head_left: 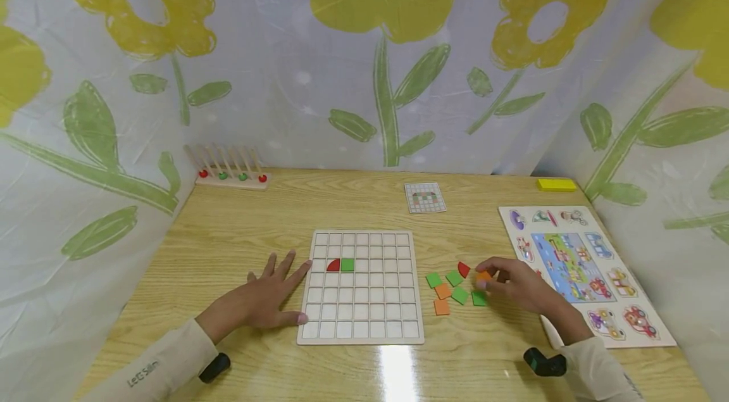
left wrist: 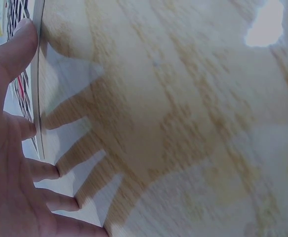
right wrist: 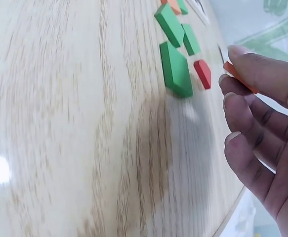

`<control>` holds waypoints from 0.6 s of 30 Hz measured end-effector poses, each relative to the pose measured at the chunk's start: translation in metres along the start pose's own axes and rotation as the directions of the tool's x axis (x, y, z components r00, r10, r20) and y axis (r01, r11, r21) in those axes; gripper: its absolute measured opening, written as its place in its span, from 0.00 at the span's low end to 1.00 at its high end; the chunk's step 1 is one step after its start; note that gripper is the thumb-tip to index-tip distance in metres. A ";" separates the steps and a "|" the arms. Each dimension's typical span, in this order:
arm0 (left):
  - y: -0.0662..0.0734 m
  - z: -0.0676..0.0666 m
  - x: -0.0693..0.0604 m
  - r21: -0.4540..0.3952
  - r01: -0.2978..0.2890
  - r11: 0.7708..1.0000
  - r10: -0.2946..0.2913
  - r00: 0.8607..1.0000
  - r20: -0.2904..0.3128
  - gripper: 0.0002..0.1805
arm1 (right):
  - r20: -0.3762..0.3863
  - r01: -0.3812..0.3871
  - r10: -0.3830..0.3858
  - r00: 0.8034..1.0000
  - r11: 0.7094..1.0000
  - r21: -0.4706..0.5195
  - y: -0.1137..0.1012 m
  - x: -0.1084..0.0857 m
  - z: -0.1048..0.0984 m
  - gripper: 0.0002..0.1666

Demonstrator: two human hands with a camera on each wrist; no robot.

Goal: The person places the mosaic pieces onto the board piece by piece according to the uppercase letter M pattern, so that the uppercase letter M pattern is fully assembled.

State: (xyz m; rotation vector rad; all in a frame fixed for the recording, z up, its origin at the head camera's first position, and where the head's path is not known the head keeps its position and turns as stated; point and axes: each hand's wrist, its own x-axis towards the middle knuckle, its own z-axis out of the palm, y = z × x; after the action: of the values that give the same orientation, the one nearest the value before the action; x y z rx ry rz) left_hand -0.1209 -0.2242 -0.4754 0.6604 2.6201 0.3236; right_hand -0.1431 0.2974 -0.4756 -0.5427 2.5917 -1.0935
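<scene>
Red tile [head_left: 334, 265] and green tile [head_left: 347, 264] sit on the board [head_left: 377, 295], my left grip [head_left: 270, 295] splayed, my right grip [head_left: 517, 283] pinching an orange tile [head_left: 484, 276], loose tiles [head_left: 434, 280] seemingly awaiting placement.

this looks like a play booth, with flower-printed sheets [head_left: 273, 85] behind and beside the tabletop [head_left: 250, 218] and a picture puzzle [head_left: 575, 266] and bead rack [head_left: 231, 182] on it.

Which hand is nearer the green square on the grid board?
Left. The left hand is left of the green square, touching the grid board; the right hand is farther off, right of the board.
</scene>
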 end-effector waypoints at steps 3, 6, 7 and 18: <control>-0.001 0.001 0.000 -0.003 0.001 1.000 -0.001 1.000 0.000 0.57 | 0.009 0.020 -0.020 1.000 1.000 0.021 -0.003 0.001 0.001 0.19; -0.001 0.001 0.000 -0.001 0.001 1.000 -0.001 1.000 0.000 0.57 | 0.013 0.036 -0.037 0.999 0.999 0.032 -0.006 0.003 0.002 0.20; -0.001 0.001 0.000 -0.001 0.001 1.000 -0.001 1.000 -0.001 0.57 | 0.014 0.041 -0.041 0.999 0.999 0.035 -0.007 0.003 0.003 0.20; 0.002 -0.001 -0.001 -0.011 -0.003 1.000 0.003 1.000 0.004 0.56 | 0.048 0.059 -0.063 0.997 0.994 0.087 -0.012 0.009 0.007 0.21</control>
State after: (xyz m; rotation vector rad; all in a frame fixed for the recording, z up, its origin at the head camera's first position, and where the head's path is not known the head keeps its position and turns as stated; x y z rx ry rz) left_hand -0.1199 -0.2226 -0.4738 0.6608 2.6121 0.3366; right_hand -0.1455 0.2812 -0.4725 -0.6251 2.4876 -1.1879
